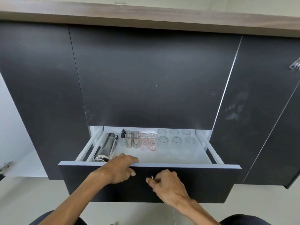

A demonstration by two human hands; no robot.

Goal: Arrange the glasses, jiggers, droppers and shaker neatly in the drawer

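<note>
Dark cabinet (154, 75) under a wood counter (146, 15); the drawer (146, 184) is pulled out at the bottom, everything already lined up on its white floor. Left hand (120, 169) is hooked over the front's top edge, fingers curled on the lip, thumb on the outer face. Right hand (167, 185) is pinched shut on the small metal knob (152, 177). Looks like arranging is done and only the close is left. Risks: a hard shove would slide or topple the upright glassware, since nothing in there braces it; the shaker (106, 147) lies on its side along the left wall and could roll into its neighbours; left fingertips sit inside the lip and would get caught if they ride the front all the way in. Counts: one shaker; six tall glasses (176, 146) in two rows of three on the right; four red-marked measuring glasses (148, 142) in the middle; four steel jiggers (133, 138) to their left; droppers (122, 135) between jiggers and shaker, two dark caps clear, a third possible.
</note>
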